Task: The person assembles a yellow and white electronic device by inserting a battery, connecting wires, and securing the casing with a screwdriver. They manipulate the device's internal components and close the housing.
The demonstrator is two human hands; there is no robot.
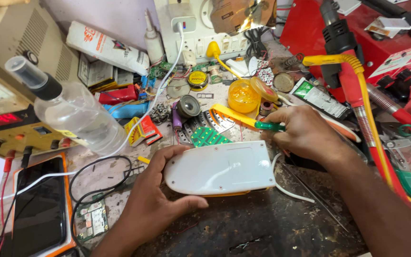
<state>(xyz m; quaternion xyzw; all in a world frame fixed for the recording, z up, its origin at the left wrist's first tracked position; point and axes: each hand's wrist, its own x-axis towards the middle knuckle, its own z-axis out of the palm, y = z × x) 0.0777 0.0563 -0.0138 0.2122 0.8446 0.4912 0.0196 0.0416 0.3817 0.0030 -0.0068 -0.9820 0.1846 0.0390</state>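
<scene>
The white case (220, 167) is held still by the left hand (155, 202), fingers wrapped around its end. A green-handled tool (268, 126) is pinched in the right hand (305, 133). A steady tip seems needed.

Two hands: the left hand (155, 202) and the right hand (303, 133). Between them is one white case (220, 169). Left of the left hand are one phone (39, 204) and one clear bottle (70, 107).
</scene>
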